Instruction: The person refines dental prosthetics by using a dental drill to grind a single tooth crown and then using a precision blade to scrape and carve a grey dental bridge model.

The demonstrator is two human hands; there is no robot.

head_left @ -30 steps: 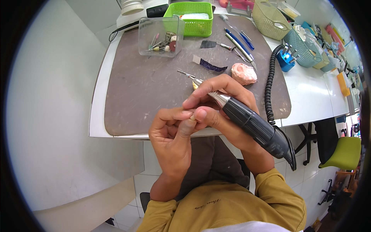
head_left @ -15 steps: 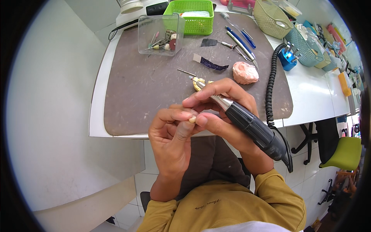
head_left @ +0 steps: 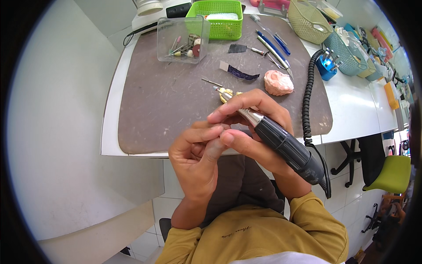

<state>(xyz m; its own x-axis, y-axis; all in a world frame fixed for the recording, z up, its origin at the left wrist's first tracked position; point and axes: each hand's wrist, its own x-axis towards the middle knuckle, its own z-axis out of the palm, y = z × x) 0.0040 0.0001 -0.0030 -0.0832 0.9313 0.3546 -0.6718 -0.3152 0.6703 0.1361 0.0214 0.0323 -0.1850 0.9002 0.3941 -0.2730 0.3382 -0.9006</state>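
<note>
Close to the table's near edge, my left hand is closed in a pinch. Its fingertips hide the small tooth-coloured dental crown seen there a moment earlier. My right hand wraps round a black rotary handpiece, whose silver nose and small bur tip point up and left over the mat. The right thumb touches the left fingertips. Just beyond the right forefinger lies a yellowish dental model, partly covered by the handpiece nose. A loose metal bur shank lies past it.
A pink dental cast, a dark abrasive strip and blue-handled tools lie on the brown mat. Behind stand a clear box of burs and a green basket. A coiled cord runs along the right.
The crown, visible between my left fingertips before, is now hidden as the fingers and right thumb have shifted over it. The handpiece has moved very slightly.
</note>
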